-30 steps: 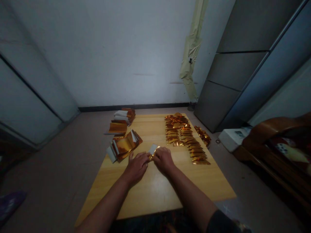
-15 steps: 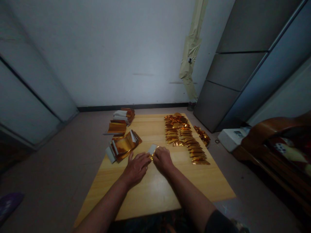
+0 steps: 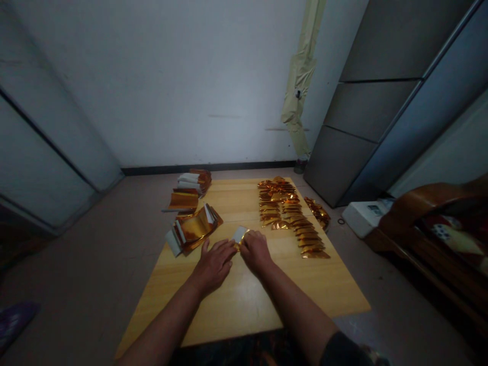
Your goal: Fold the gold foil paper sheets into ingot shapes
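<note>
A small sheet of gold foil paper (image 3: pixel 239 233), its pale grey back partly showing, lies on the wooden table between my hands. My left hand (image 3: pixel 214 262) rests with its fingers stretched out flat, fingertips pressing the sheet's near left edge, thumb apart. Curled at the sheet's right side, my right hand (image 3: pixel 256 250) has its fingers closed on that edge. Gold shows in a narrow strip between the two hands; my fingers hide part of the fold. Left of my hands lies a loose stack of gold foil sheets (image 3: pixel 194 227) with grey backs.
Overlapping rows of folded gold foil pieces (image 3: pixel 305 235) lie on the table's right side. More gold foil pieces (image 3: pixel 317 212) sit beyond its right edge. Further foil bundles (image 3: pixel 190 184) lie at the far left corner. A white box (image 3: pixel 364 217) stands on the floor by a wooden seat (image 3: pixel 404 249).
Both hands stay at nearly the same place on the foil paper. The gold strip between them looks slightly different; nothing else has visibly moved.
</note>
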`<state>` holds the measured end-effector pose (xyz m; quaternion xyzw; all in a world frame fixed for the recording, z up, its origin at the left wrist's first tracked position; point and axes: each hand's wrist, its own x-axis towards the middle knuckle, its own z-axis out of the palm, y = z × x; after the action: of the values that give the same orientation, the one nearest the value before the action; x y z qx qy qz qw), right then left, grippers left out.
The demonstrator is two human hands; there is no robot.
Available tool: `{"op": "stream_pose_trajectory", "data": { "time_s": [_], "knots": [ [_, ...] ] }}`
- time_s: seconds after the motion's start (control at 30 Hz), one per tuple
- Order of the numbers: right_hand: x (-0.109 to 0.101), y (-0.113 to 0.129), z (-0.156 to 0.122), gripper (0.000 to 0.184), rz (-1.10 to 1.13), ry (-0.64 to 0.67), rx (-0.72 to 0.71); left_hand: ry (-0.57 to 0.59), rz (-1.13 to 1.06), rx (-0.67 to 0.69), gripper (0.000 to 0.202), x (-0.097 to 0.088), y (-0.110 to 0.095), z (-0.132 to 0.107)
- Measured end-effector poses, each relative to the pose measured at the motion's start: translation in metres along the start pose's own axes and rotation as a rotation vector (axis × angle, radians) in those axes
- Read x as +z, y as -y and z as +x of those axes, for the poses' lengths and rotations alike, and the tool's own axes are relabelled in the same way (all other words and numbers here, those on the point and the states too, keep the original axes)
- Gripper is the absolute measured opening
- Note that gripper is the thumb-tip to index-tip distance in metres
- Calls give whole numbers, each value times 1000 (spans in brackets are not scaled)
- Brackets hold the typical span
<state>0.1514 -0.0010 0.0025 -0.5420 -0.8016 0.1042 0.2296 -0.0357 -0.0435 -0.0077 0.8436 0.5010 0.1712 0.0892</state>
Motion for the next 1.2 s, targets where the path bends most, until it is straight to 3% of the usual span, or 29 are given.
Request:
{"op": "stream_pose_trajectory", "data": {
  "time_s": [0.7,0.97,1.2],
  "knots": [
    [-3,0,2,7,90,23,40,57,17,-8,50,-10,-7,0],
    [1,-3,3,6,91,0,30,59,29,-14,42,-7,-7,0],
    [0,-7,5,18,94,31,22,55,15,-37,44,-4,-8,1]
  ]
}}
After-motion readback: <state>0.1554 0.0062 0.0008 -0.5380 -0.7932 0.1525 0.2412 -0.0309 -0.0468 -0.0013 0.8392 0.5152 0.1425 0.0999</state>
